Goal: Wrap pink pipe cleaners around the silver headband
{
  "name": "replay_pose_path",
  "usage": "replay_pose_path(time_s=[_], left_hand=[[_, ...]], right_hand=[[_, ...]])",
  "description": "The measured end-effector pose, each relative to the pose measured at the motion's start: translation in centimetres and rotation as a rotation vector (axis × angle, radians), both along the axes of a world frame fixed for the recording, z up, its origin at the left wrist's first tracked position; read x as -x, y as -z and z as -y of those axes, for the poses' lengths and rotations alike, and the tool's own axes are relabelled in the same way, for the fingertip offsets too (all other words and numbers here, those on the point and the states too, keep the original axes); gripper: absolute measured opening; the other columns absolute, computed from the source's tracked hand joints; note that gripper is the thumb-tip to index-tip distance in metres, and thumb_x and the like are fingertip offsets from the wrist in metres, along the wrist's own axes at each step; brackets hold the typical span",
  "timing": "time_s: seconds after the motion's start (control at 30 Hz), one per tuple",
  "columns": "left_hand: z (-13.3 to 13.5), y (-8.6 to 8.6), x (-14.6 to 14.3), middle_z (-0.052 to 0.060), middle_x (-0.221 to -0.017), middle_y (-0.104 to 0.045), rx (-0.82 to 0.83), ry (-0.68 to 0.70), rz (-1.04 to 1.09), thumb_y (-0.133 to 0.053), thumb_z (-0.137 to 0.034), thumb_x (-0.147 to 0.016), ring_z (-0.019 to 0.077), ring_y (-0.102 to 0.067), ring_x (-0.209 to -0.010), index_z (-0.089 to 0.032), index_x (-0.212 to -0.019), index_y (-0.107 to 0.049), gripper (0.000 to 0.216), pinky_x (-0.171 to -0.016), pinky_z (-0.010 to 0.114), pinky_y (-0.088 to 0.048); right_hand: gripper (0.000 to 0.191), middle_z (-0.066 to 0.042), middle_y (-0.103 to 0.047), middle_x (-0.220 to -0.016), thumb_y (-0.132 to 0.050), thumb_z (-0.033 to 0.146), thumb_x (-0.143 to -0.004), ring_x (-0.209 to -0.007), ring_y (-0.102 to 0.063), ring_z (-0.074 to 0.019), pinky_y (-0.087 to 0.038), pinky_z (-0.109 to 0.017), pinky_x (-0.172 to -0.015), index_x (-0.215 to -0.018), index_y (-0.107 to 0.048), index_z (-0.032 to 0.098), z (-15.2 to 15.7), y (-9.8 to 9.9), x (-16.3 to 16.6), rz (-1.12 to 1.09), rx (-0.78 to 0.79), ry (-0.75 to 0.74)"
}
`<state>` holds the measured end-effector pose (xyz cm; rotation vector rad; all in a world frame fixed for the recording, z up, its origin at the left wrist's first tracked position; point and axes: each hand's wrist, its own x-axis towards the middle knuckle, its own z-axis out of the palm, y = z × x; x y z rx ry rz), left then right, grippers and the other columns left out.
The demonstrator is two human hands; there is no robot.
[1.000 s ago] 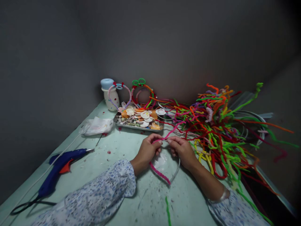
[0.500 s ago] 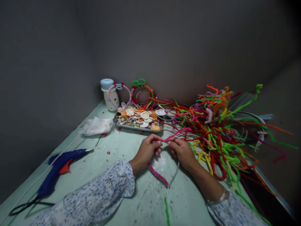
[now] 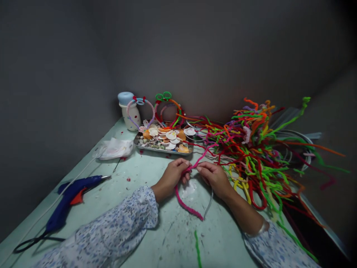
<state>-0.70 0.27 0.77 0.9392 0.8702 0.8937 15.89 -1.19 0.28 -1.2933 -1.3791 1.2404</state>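
Between my hands is a thin headband (image 3: 189, 210). Its left side is wrapped in fuzzy pink pipe cleaner, while the right side shows bare grey. My left hand (image 3: 175, 174) pinches the wrapped part at the top. A loose pink pipe cleaner (image 3: 203, 154) runs up and right from those fingers toward the coloured pile. Close by on the right, my right hand (image 3: 214, 178) has its thumb and forefinger closed at the headband's top, and the grey side comes out below it. The fingers partly hide the top of the band.
A tray (image 3: 164, 150) of shells and buttons stands ahead, with finished pipe-cleaner headbands (image 3: 141, 111) behind it. A lidded bottle (image 3: 129, 111), plastic bag (image 3: 115, 149) and blue glue gun (image 3: 75, 193) are leftward. Tangled pipe cleaners (image 3: 251, 149) fill the right. One green pipe cleaner (image 3: 198, 249) lies in front.
The loose pink pipe cleaner now rises more steeply from my left fingers, its tip shifted left. The headband's lower end has swung slightly right. Both hands stay close together.
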Motion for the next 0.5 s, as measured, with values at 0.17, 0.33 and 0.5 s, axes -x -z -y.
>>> replay_pose_path(time_s=[0.17,0.33,0.5], left_hand=[[-0.7,-0.6,0.7,-0.001,-0.056,-0.055,0.164,0.156,0.043,-0.060,-0.026,-0.078,0.0053,-0.048,-0.039,-0.013,-0.076,-0.053,0.015,-0.038,0.015,-0.037],[-1.2,-0.6,1.0,-0.001,-0.057,-0.056,0.214,0.242,0.053,-0.060,-0.024,-0.077,0.0061,-0.050,-0.039,-0.013,-0.078,-0.054,0.012,-0.039,0.016,-0.040],[-1.3,-0.4,1.0,0.000,-0.060,-0.058,0.187,0.270,0.042,-0.059,-0.027,-0.078,0.0063,-0.051,-0.040,-0.013,-0.081,-0.056,0.014,-0.039,0.016,-0.039]], right_hand=[[0.023,0.007,-0.041,-0.048,-0.061,0.039,-0.078,-0.042,-0.032,-0.0078,-0.021,-0.022,-0.040,-0.080,-0.064,0.016,-0.1,0.1,-0.2,-0.002,-0.025,-0.041],[0.023,0.007,-0.040,-0.047,-0.061,0.039,-0.079,-0.042,-0.031,-0.0080,-0.021,-0.023,-0.041,-0.081,-0.065,0.017,-0.2,0.3,-0.3,0.004,-0.025,-0.033],[0.022,0.007,-0.041,-0.045,-0.063,0.040,-0.076,-0.041,-0.032,-0.0088,-0.021,-0.023,-0.041,-0.076,-0.063,0.018,-0.1,-0.1,-0.1,0.002,-0.011,-0.006]])
